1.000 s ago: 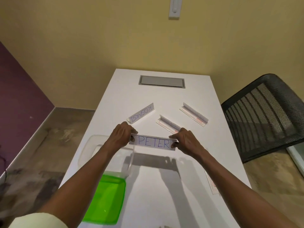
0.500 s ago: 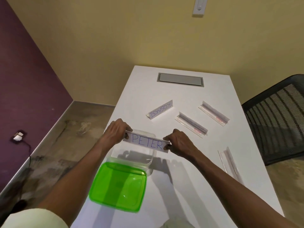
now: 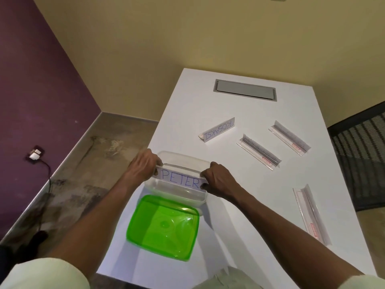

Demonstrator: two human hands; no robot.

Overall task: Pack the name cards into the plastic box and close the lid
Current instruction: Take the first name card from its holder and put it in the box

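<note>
A name card reading PETER (image 3: 180, 180) is held over the clear plastic box (image 3: 177, 158) at the table's left edge. My left hand (image 3: 143, 166) pinches its left end and my right hand (image 3: 216, 181) pinches its right end. The green lid (image 3: 163, 226) lies upside down on the table just in front of the box. A card reading KOSAKSI (image 3: 217, 130) stands further back. Three more clear card holders lie on the table: one in the middle (image 3: 259, 151), one at the back right (image 3: 289, 137), one near the right edge (image 3: 311, 213).
The white table (image 3: 239, 205) has a grey cable hatch (image 3: 244, 89) at its far end. A black mesh chair (image 3: 362, 151) stands to the right. On the floor to the left, a plug with a cable (image 3: 36, 154) sits by the purple wall.
Both hands carried the PETER card leftward, from over the table to above the clear box. The view swung to the left as well.
</note>
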